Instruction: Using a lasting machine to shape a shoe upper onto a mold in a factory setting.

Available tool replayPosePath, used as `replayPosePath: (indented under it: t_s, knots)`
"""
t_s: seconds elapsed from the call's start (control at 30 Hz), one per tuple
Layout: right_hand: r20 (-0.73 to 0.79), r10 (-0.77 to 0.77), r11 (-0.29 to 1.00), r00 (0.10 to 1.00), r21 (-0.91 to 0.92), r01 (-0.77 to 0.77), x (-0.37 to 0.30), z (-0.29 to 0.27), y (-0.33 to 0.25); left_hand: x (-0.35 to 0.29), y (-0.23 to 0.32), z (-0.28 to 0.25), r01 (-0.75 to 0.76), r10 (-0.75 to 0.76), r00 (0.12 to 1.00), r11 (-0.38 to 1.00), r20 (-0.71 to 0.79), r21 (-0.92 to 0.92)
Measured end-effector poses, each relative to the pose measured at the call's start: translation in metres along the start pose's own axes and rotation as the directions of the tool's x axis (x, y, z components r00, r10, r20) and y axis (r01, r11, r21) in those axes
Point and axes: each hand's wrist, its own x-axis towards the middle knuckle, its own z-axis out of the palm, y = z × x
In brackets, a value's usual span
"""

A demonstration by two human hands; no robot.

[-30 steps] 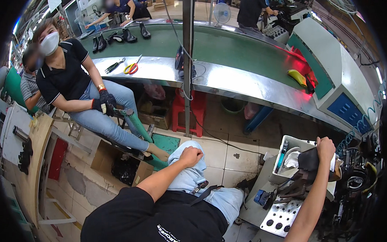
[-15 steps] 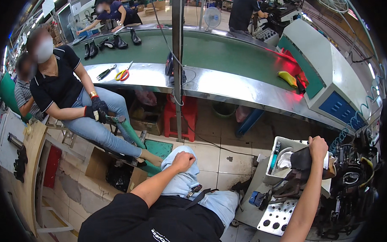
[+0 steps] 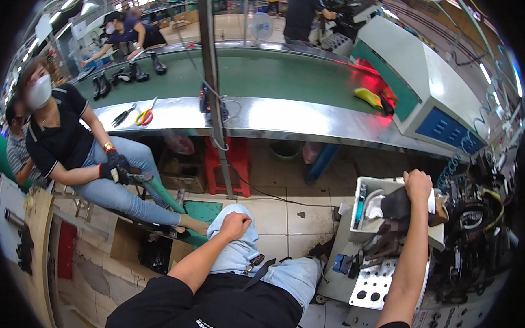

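Note:
My left hand lies on my left knee, on the light blue jeans. Its fingers look curled in, with nothing showing in them. At the right, my right hand is closed at the far right part of a white bin, beside a dark brown leather-like piece. What its fingers grip, if anything, is hidden under the hand. A teal object and a pale curved piece are in the bin. Below it is a white control panel with several black knobs.
A green conveyor with a metal edge runs across the front, bearing black boots, scissors, cutters and a yellow shoe piece. A gloved co-worker sits left. Dark machinery stands right; a red stool is under the conveyor.
My view has turned slightly, so the surroundings sit further left in the picture. Both my hands keep their places on the knee and at the bin. The co-worker's head has lifted.

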Motion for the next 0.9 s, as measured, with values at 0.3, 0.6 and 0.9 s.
replayPosePath:
  t_s: [0.3,0.6,0.9]
  knots:
    - [0.097,0.043,0.997,0.994,0.064,-0.049,0.007,-0.006,-0.009,-0.002,-0.006,0.001,0.020,-0.020,1.000,1.000,-0.002,-0.003]
    - [0.109,0.041,0.996,0.993,0.075,-0.049,0.005,-0.007,-0.007,0.000,-0.009,0.005,0.052,-0.053,0.999,0.997,-0.003,-0.056]
    - [0.128,0.042,0.995,0.991,0.082,-0.053,0.011,-0.006,-0.010,-0.002,-0.007,0.000,0.025,-0.026,0.999,0.999,-0.034,-0.029]
